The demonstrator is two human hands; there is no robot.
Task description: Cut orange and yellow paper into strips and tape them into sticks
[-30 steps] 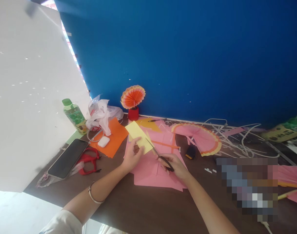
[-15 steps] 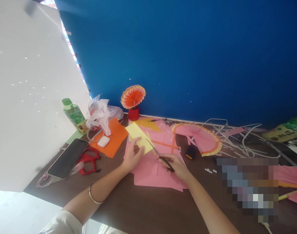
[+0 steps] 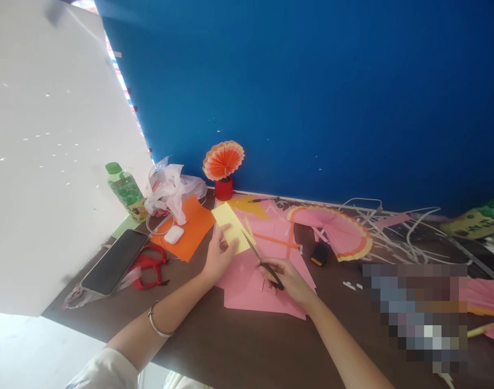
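Observation:
My left hand (image 3: 219,256) holds a pale yellow sheet of paper (image 3: 229,220) by its lower left side, with the thumb and fingers closed on it. In my right hand (image 3: 286,278) is a pair of scissors (image 3: 274,275) with dark handles, gripped by the loops. Its blades point up and left and lie along the right side of the yellow sheet. A narrow pale strip shows just right of the blades. Under both hands lies a stack of pink paper (image 3: 258,300). Part of the yellow sheet is hidden by my left fingers.
Orange sheets (image 3: 194,229), a white earphone case (image 3: 174,234), a phone (image 3: 115,262) and a green-capped bottle (image 3: 125,189) stand or lie left. Behind is a pleated paper rosette (image 3: 223,161) on a red base. Right are a pink pleated fan (image 3: 338,229), cables and a small black object (image 3: 318,254).
The scissors have shifted a little left, along the yellow sheet's right side. My left hand has moved slightly up and left on the sheet. The whole view has drifted a little.

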